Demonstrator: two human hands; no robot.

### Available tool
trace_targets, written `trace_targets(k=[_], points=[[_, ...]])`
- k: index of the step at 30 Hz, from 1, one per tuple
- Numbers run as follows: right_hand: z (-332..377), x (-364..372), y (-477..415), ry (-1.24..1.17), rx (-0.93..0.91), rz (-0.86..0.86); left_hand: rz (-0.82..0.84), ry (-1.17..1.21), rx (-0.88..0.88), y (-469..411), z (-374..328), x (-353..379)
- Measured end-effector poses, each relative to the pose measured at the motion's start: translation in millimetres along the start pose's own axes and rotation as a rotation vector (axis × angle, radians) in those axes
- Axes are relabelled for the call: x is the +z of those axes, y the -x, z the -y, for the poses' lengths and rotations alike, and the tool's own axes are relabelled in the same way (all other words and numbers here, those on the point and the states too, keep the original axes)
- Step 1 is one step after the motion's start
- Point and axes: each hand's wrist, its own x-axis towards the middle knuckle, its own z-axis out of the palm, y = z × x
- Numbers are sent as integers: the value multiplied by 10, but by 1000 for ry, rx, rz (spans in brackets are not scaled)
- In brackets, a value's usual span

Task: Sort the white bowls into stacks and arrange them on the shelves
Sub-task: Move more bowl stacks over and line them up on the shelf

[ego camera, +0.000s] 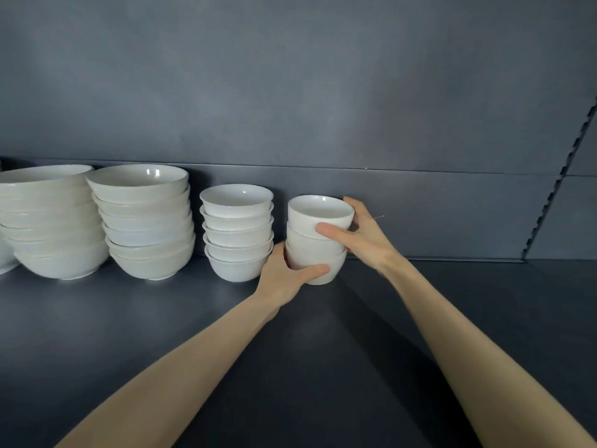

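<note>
STEP: seating the small stack (318, 240) of three white bowls on the shelf (323, 350), just right of the next stack (238, 232) | FINGERS: your left hand (284, 276) grasps the bottom bowl, your right hand (358, 236) wraps the top one | DO: hold it plumb, set it flat, loosen the top grasp last, don't clip the neighbour.
</note>
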Motion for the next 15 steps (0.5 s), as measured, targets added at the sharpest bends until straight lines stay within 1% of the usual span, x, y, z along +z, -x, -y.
trace_targets(k=[15], points=[[0, 72, 1, -59, -6, -53, 54, -20, -20, 6, -9, -16]])
